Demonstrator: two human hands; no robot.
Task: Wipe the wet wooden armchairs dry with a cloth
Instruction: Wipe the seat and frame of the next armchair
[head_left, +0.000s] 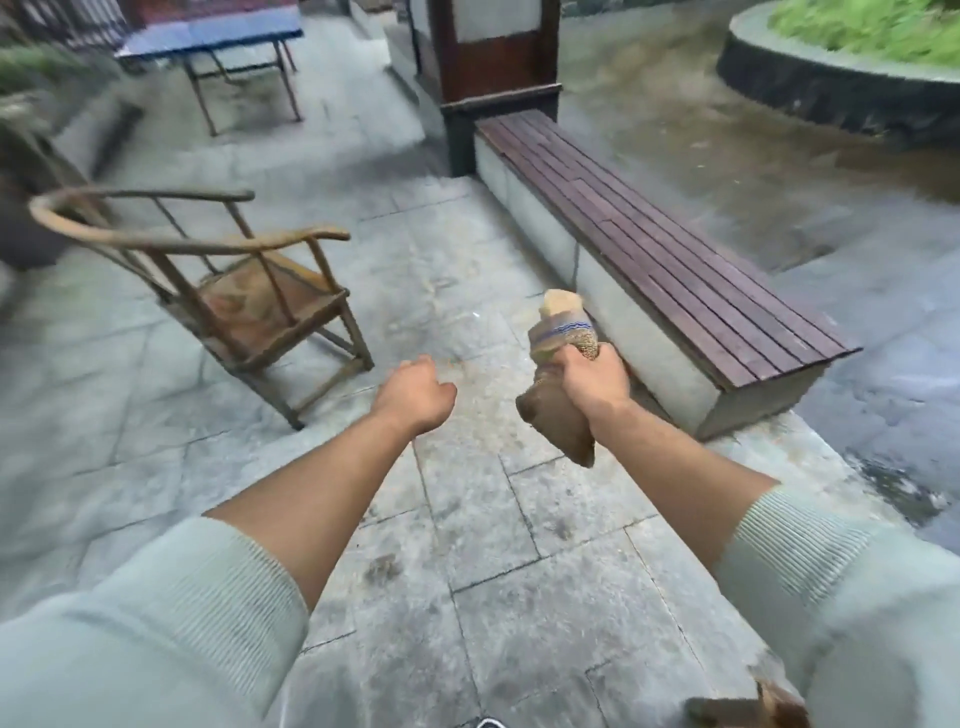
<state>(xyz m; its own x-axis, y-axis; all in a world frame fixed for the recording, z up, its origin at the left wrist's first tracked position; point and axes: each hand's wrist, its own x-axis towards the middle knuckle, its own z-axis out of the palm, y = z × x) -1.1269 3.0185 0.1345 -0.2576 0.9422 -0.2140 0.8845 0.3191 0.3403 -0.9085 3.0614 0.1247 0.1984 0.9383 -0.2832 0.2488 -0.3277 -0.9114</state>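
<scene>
A weathered wooden armchair (244, 291) with a curved horseshoe back rail stands on the stone paving at the left, its seat facing right. My right hand (592, 379) grips a bunched brown and tan cloth (558, 374) with a blue wavy stripe; the cloth sticks out above and below my fist. My left hand (415, 392) hangs in the air to the right of the chair's front leg, fingers loosely curled, holding nothing and touching nothing. Both hands are apart from the chair.
A long bench (675, 249) with dark wooden slats runs along the right on a pale stone base. A dark wooden pillar (493, 62) stands behind it. A blue table (218, 31) stands far back left. Wet ground and a raised planter (841, 67) lie at the right.
</scene>
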